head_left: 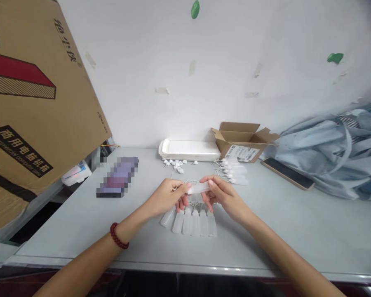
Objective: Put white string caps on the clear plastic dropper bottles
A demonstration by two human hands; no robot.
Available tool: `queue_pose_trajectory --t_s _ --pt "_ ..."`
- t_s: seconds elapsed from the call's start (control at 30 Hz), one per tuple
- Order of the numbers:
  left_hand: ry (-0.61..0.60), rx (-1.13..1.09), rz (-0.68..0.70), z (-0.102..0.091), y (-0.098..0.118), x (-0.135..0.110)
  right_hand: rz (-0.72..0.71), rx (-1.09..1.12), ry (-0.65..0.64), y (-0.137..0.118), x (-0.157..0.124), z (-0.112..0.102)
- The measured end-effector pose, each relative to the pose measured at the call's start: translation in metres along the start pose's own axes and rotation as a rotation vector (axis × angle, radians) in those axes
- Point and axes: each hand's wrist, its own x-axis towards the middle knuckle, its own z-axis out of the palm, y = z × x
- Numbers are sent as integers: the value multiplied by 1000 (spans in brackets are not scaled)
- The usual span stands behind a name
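Note:
Both hands meet over the middle of the grey table (pixel 80 222), holding one small translucent plastic bottle (pixel 199 188) horizontally. My left hand (pixel 168 198), with a dark red bead bracelet on its wrist, pinches the bottle's left end. My right hand (pixel 218 194) grips its right end with closed fingers. Directly below the hands, several identical bottles (pixel 190 222) lie side by side in a row. More such bottles (pixel 233 171) lie in a loose group behind the right hand. Small white caps (pixel 176 164) are scattered further back.
A stack of white trays (pixel 188 150) and an open cardboard box (pixel 241 142) stand against the wall. A dark tablet (pixel 287 173) and bundled blue cloth (pixel 334 152) lie at right. A blurred dark object (pixel 117 177) and a large cardboard carton (pixel 27 103) are at left.

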Motion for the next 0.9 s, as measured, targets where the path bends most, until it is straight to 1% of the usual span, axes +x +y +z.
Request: queue_pose_trajectory --t_s 0.07,0.2,0.27,0.37,0.5,0.67,0.8,0.9 --pt "16 -39 -14 0 0 1 -16 -16 32 1 0 0" --pt "28 -95 -23 2 3 1 -83 -123 110 5 2 -2" --pt "7 -122 -41 2 4 0 -128 -149 126 8 3 -3" --pt "-25 -128 -55 2 3 -1 -157 -162 132 10 3 -3" --pt "-7 -94 6 2 3 -2 -146 -248 134 9 1 -4" --pt "43 49 112 4 5 -3 -128 -367 168 11 0 -6" --pt "86 116 167 5 1 -4 -84 -325 170 13 2 -7" --pt "125 131 166 4 -1 -3 -80 -263 156 11 4 -6"
